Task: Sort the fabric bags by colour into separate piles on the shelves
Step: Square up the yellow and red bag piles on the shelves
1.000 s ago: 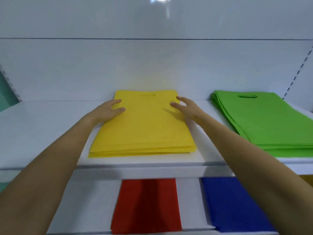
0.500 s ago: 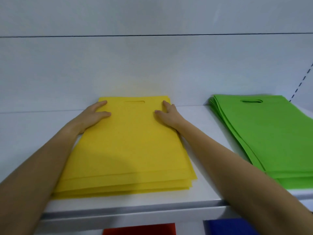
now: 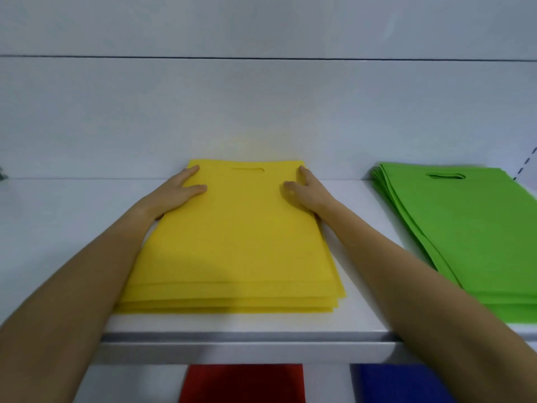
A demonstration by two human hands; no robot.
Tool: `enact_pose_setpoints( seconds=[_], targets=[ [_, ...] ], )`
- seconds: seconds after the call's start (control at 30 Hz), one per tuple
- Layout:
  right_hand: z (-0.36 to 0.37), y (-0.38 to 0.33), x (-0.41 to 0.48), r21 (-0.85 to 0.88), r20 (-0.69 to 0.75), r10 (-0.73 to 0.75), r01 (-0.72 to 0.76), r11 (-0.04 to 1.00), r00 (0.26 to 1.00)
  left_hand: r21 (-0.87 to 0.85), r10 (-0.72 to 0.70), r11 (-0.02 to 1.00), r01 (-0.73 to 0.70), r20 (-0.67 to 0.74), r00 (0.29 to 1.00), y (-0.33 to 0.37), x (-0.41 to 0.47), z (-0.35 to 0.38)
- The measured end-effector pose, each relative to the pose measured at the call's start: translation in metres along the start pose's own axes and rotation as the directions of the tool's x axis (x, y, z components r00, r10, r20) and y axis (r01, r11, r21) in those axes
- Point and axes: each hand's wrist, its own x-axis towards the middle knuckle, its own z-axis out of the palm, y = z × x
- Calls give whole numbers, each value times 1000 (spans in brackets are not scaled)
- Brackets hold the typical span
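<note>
Left hand (image 3: 177, 190) and right hand (image 3: 308, 190), grip wide and flat, press yellow bag pile (image 3: 238, 242) on upper shelf (image 3: 58, 228).

yellow bags (image 3: 238, 242): flat stack, mid upper shelf (image 3: 58, 228), front edges a bit fanned | green bags (image 3: 470, 234): flat stack to the right, not touching | red bags (image 3: 244, 383) + blue bags (image 3: 401, 383): lower shelf (image 3: 325, 382), mostly cut off
</note>
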Motion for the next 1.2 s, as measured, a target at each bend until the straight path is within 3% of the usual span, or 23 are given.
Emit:
enact_pose_setpoints(
  seconds=[0.2, 0.37, 0.5, 0.73, 0.87, 0.93, 1.07, 1.2],
  targets=[
    [-13, -2, -41, 213, 7, 59, -59, 975, 998, -207, 5, 978, 17, 108, 994, -12, -42, -13],
    [-14, 6, -85, 290, -36, 52, -39, 956, 998, -248, -41, 966, 70, 117, 992, -24, -84, -22],
    [-9, 8, -115, 285, -41, 60, -45, 957, 997, -250, 24, 968, 8, 123, 992, -19, -119, -12],
    [-1, 15, -159, 332, -96, 63, -28, 943, 993, -228, 72, 971, -67, 13, 997, -18, -159, 4],
    [10, -5, -174, 458, -26, 93, -71, 886, 995, -226, 113, 968, -108, 7, 994, -10, -163, 15],
    [9, -1, -179, 410, -16, 20, -12, 912, 1000, -218, 122, 969, -118, 9, 992, -13, -165, 12],
    [-14, 9, -184, 164, -47, -41, 48, 985, 998, -29, 118, 993, -118, 4, 993, -17, -169, 2],
    [-19, 13, -198, 1, 144, -130, 131, 991, 981, 122, 104, 985, -125, 162, 981, -14, -178, 0]
  ],
)
